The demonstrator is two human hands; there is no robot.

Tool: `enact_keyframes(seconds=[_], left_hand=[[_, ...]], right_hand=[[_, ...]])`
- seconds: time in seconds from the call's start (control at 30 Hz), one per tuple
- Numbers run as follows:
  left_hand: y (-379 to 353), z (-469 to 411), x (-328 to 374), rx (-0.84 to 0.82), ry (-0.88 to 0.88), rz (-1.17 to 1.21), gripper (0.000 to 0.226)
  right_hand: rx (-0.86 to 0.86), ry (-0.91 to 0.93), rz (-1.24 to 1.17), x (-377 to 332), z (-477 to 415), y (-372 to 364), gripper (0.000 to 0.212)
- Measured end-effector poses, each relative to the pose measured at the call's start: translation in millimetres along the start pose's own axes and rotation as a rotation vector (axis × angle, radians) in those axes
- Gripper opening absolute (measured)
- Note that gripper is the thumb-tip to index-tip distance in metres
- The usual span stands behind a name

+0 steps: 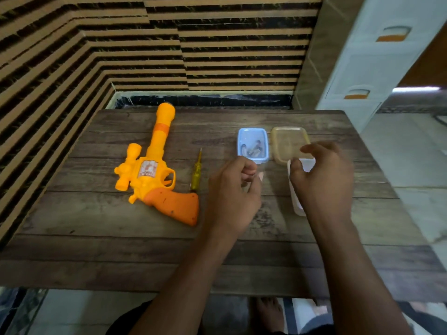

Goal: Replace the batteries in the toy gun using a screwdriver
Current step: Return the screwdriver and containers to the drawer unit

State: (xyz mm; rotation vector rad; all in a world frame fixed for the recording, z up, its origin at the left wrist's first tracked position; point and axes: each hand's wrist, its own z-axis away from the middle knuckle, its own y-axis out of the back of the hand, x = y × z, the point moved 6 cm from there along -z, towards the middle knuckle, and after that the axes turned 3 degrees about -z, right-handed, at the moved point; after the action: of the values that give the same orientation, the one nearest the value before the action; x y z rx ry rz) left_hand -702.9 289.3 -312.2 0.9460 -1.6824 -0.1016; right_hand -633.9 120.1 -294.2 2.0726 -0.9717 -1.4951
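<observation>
Both bare forearms reach forward side by side, palms down, the hands near each other but apart. The left hand (233, 194) is curled into a loose fist, knuckles up, its thumb drawn in against the forefinger; blur hides whether it pinches anything. The right hand (321, 180) sits slightly further forward, fingers (308, 149) bent like a claw and thumb spread below them, and whether it grips anything is unclear.

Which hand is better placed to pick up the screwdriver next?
Left, probably. The left hand is just beside the screwdriver, which lies between it and the toy gun. The right hand is farther off, over a white plastic piece.
</observation>
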Motion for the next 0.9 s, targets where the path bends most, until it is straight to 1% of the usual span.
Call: enact_keyframes(seconds=[0.07,0.17,0.27,0.33,0.37,0.4,0.5,0.57,0.6,0.7,0.83,0.9], left_hand=[[-8.0,2.8,0.3,-0.087,0.066,0.026,0.010],[-16.6,8.5,-0.1,-0.183,0.169,0.004,0.014],[-19.9,11.6,-3.8,-0.186,0.250,-0.023,0.019],[-23.2,12.9,-6.7,-0.201,0.292,0.006,0.022],[-23.7,13.5,-7.9,-0.214,0.315,0.006,0.022],[-22.8,13.7,-8.7,-0.219,0.330,-0.012,0.022],[-11.8,9.8,-13.5,-0.173,0.325,-0.095,0.020],[-2.6,5.4,-19.6,-0.133,0.312,-0.126,0.019],[1.0,3.7,-22.3,-0.122,0.309,-0.126,0.018],[8.4,2.1,-28.5,-0.113,0.302,-0.093,0.019],[11.8,2.5,-34.5,-0.125,0.312,-0.069,0.017],[11.6,3.0,-35.0,-0.126,0.315,-0.050,0.019]], right_hand=[[-0.058,-0.084,0.079,9.0,-0.6,-1.6,0.041],[-0.068,-0.161,0.099,17.1,-2.5,0.0,0.041],[-0.087,-0.151,0.024,13.3,-1.8,-4.3,0.031],[-0.106,-0.138,-0.013,9.1,-1.0,-7.4,0.018],[-0.116,-0.136,-0.018,7.9,-1.1,-8.1,0.016],[-0.115,-0.140,-0.023,7.8,-1.6,-7.4,0.018],[-0.104,-0.147,-0.060,10.3,-6.2,-3.7,0.022],[-0.131,-0.114,-0.071,14.9,-10.2,-8.7,0.019],[-0.157,-0.099,-0.057,18.7,-12.2,-12.9,0.021],[-0.257,-0.143,0.077,34.2,-13.1,-30.0,0.039],[-0.374,-0.220,0.231,44.1,-11.5,-50.3,0.034],[-0.353,-0.270,0.232,43.6,-11.4,-49.1,0.032]])
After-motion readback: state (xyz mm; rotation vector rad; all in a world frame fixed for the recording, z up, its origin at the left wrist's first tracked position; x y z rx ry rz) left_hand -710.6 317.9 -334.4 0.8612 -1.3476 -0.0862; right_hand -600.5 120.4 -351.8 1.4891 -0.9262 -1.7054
